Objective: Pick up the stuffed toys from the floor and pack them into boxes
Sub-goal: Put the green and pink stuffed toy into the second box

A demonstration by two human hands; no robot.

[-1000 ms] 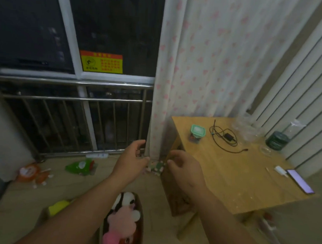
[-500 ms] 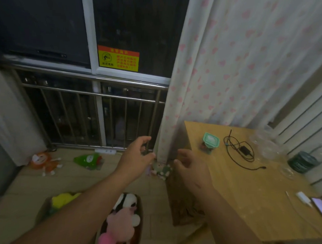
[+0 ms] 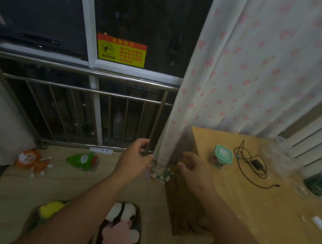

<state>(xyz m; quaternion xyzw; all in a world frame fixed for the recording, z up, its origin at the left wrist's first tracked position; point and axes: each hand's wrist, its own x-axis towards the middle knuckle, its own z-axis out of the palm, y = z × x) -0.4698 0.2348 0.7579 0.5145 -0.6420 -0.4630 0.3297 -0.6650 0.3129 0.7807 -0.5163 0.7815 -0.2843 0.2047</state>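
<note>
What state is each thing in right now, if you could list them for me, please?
Left hand: open, empty.
Right hand: open, empty.
Spotted toy: on floor by curtain, unheld.
Green toy: on floor.
Orange toy: on floor.
Panda toy: packed in box.
Food container: lid on.
Cable: loose on table.

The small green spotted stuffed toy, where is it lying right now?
The small green spotted stuffed toy lies on the floor at the foot of the pink-hearted curtain, beside the wooden table, between the left hand and the right hand.
</note>
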